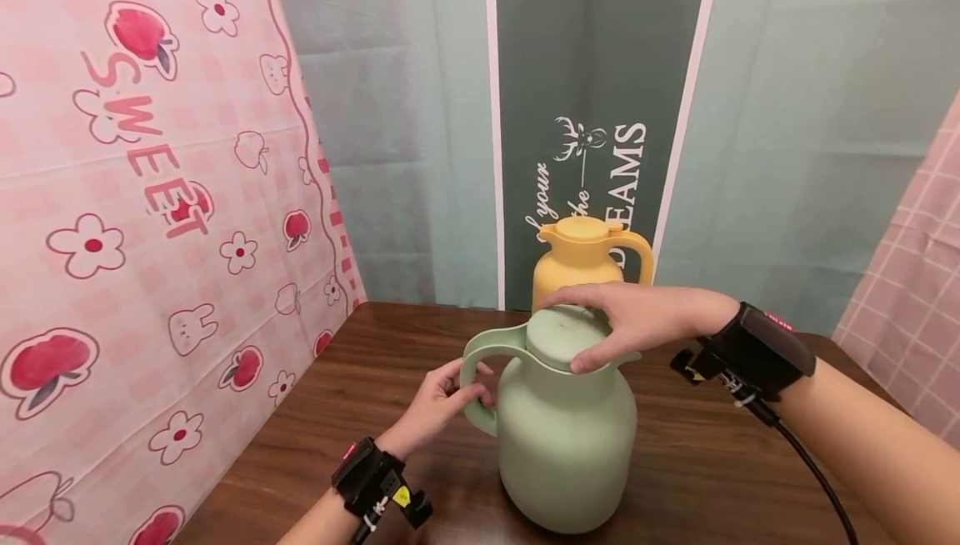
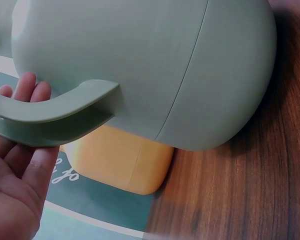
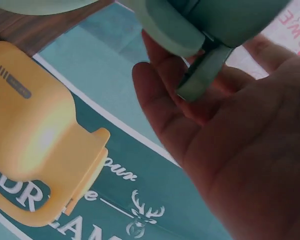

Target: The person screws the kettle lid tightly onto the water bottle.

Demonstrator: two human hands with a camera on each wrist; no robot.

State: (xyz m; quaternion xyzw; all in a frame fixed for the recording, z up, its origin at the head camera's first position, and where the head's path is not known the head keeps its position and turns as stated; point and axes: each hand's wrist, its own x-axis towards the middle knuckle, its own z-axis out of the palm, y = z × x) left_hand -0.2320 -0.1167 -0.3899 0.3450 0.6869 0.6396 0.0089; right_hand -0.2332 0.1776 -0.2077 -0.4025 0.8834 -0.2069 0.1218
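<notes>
A pale green thermos jug [image 1: 566, 437] stands upright on the wooden table, its handle [image 1: 477, 355] toward the left. My left hand [image 1: 442, 402] has its fingers curled round the handle; in the left wrist view the fingertips show past the handle [image 2: 55, 112]. The round lid [image 1: 566, 332] sits on the jug's neck. With the thumb on its near side and the fingers across its far side, my right hand [image 1: 637, 318] grips the lid from above. In the right wrist view, the jug's spout [image 3: 205, 75] juts out between palm and fingers.
Behind the green jug is a yellow thermos jug [image 1: 582, 257], handle toward the right. The brown wooden table [image 1: 360, 362] backs onto a grey-green curtain [image 1: 405, 153] with white lettering. Pink patterned cloth [image 1: 150, 278] hangs at the left, and pink checked cloth [image 1: 911, 278] at the right.
</notes>
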